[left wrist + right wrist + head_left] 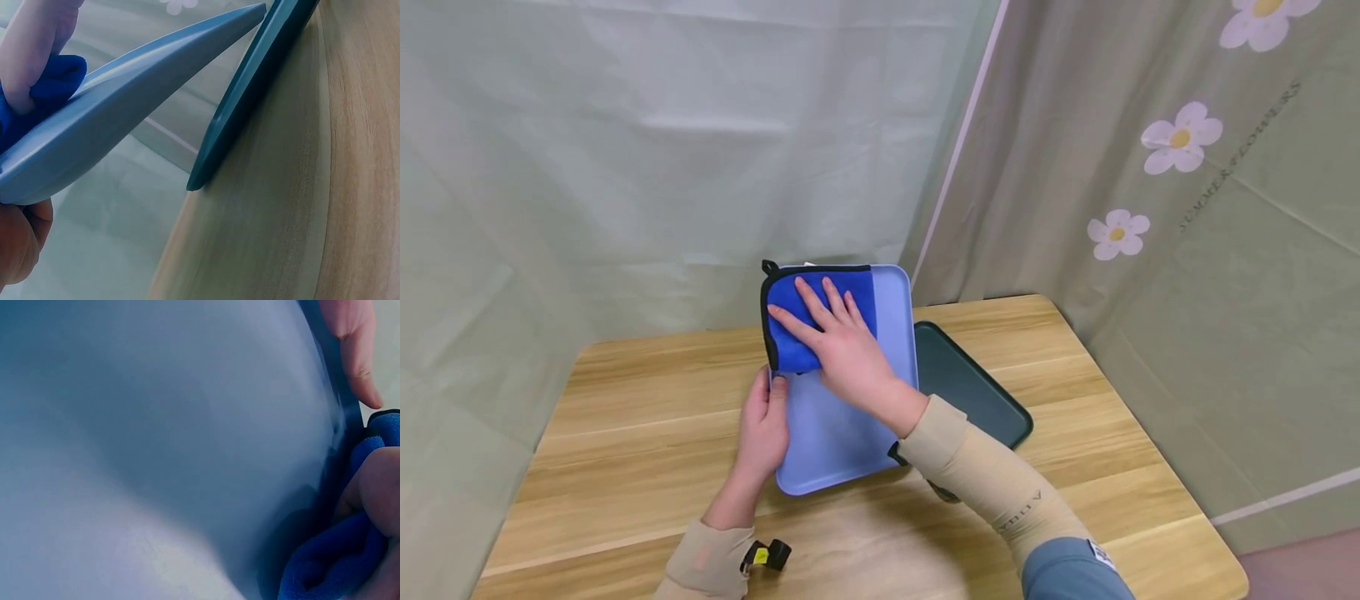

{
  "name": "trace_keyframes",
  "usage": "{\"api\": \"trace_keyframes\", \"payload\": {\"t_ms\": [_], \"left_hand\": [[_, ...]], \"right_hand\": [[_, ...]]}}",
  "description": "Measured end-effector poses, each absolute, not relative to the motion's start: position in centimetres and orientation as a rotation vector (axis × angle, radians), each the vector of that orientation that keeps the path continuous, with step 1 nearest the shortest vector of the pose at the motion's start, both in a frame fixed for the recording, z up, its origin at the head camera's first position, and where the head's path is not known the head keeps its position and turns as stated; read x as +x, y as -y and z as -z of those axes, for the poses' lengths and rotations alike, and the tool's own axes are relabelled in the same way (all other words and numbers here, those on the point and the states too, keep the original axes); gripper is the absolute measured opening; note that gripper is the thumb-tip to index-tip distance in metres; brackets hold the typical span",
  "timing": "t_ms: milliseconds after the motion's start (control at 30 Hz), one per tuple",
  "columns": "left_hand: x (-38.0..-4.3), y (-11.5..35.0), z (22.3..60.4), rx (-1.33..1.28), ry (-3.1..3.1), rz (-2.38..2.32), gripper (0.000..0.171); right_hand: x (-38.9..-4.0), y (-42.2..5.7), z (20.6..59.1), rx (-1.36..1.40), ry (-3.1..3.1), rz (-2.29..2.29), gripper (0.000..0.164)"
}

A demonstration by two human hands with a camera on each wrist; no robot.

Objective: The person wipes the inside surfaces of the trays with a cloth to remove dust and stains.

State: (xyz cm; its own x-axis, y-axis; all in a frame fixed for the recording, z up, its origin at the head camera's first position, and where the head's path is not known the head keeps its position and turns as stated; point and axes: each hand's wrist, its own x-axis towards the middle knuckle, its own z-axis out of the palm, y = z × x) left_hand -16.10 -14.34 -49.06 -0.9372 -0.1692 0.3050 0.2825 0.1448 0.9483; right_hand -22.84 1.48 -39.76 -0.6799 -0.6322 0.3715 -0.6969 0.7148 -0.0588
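Note:
A light blue tray (835,433) is held up off the table, tilted. My left hand (765,429) grips its left edge, thumb on top and the fingers (19,240) curled beneath in the left wrist view. Spread over a blue cloth (790,354) with black edging, my right hand (853,354) presses it against the tray's upper left part. The cloth's black loop sticks out past the tray's top left corner. Close up in the right wrist view, the cloth (337,556) bunches under the right hand.
A dark green tray (970,392) lies on the wooden table (647,433), partly hidden behind the blue tray. Pale curtains (700,167) hang behind the table and at its sides, with printed flowers (1180,137) on the right one.

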Motion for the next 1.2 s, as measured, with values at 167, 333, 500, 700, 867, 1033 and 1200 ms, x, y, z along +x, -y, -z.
{"api": "trace_keyframes", "payload": {"t_ms": [167,333,500,700,867,1033,1200], "left_hand": [[-16.1,14.3,49.0,-0.087,2.082,1.857,0.037],[-16.0,14.3,48.6,-0.071,2.059,1.873,0.037],[-15.8,14.2,48.3,-0.053,2.056,1.869,0.035],[-15.7,14.7,48.1,0.009,2.038,1.934,0.045],[-15.6,14.9,48.1,0.109,2.057,2.001,0.061],[-15.6,15.0,48.2,0.121,2.034,2.038,0.064],[-15.6,15.0,48.3,0.115,2.046,2.038,0.065]], "right_hand": [[-23.1,-1.6,39.6,1.005,2.609,-0.277,0.09],[-23.3,-2.0,39.4,0.973,2.611,-0.28,0.087],[-23.3,-2.3,39.3,0.96,2.608,-0.278,0.088],[-23.6,-3.0,39.0,0.924,2.64,-0.3,0.09],[-24.1,-3.8,38.9,0.87,2.681,-0.308,0.094],[-24.3,-4.1,39.1,0.835,2.681,-0.311,0.094],[-24.2,-4.2,39.1,0.796,2.69,-0.342,0.094]]}}
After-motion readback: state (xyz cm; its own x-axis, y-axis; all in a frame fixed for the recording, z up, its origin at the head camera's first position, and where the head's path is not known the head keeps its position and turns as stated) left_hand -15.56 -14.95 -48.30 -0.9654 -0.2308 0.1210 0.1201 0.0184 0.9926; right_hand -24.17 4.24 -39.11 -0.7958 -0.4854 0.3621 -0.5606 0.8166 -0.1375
